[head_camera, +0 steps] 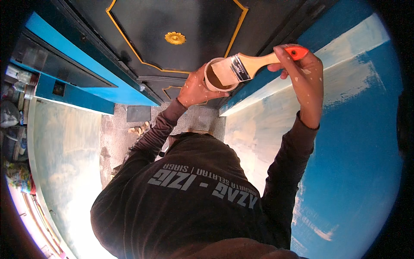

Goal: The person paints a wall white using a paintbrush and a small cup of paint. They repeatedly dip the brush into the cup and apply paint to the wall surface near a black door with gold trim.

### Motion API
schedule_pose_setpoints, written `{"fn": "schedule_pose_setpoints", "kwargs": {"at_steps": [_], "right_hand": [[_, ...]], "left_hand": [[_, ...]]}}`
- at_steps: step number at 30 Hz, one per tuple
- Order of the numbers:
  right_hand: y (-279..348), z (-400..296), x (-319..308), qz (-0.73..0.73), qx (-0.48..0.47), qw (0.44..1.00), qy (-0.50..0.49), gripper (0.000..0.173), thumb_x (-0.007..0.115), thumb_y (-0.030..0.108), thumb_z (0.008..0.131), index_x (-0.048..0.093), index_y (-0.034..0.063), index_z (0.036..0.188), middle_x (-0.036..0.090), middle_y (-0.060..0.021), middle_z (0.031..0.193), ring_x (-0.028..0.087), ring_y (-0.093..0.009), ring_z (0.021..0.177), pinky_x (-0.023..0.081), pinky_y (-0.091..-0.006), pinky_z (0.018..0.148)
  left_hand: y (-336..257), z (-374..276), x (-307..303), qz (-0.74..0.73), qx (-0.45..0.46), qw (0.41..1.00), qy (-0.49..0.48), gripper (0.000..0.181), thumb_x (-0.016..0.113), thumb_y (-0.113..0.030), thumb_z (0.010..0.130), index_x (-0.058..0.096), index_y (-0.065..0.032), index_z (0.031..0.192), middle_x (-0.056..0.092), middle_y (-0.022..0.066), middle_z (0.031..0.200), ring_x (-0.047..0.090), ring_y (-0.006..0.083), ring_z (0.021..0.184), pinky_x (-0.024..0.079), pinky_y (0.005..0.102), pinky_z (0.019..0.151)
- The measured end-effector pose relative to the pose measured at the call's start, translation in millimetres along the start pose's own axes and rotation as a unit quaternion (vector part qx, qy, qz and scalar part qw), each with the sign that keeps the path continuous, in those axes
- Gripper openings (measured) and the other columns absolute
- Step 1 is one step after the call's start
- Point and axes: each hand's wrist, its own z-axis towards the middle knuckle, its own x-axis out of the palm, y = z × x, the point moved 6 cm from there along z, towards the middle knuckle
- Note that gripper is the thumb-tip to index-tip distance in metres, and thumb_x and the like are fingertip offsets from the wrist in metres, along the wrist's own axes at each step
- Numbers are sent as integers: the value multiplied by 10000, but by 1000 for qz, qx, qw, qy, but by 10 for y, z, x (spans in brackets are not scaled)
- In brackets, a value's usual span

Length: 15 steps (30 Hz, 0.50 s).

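My left hand (198,89), spotted with pale paint, grips a small round cup (221,74) from the side. Brownish contents show inside it. In my right hand (304,77) is the wooden handle of a flat paintbrush (258,63), near its red end. The brush lies tilted, its metal ferrule turned up and its pale, paint-coated bristles over the cup's mouth; whether they touch the rim or the contents I cannot tell. Behind both hands stands a black door (155,19) with gold trim and a gold flower-shaped ornament (175,38).
The right wall (352,123) is blue with patches of pale paint. A pale, streaked low wall (68,136) runs along the left. On the floor (207,119) below lie a dark mat (138,114) and a pair of sandals (139,129). Cluttered shelves (16,123) stand far left.
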Motion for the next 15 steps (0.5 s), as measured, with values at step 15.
{"fn": "schedule_pose_setpoints", "kwargs": {"at_steps": [15], "right_hand": [[-117, 98, 113, -45, -54, 993, 99, 274, 682, 313, 968, 679, 61, 1075, 723, -87, 806, 704, -135, 689, 527, -228, 618]], "left_hand": [[139, 63, 249, -42, -54, 995, 73, 977, 965, -334, 616, 472, -36, 1405, 637, 170, 1286, 636, 270, 1198, 524, 407, 995]]}}
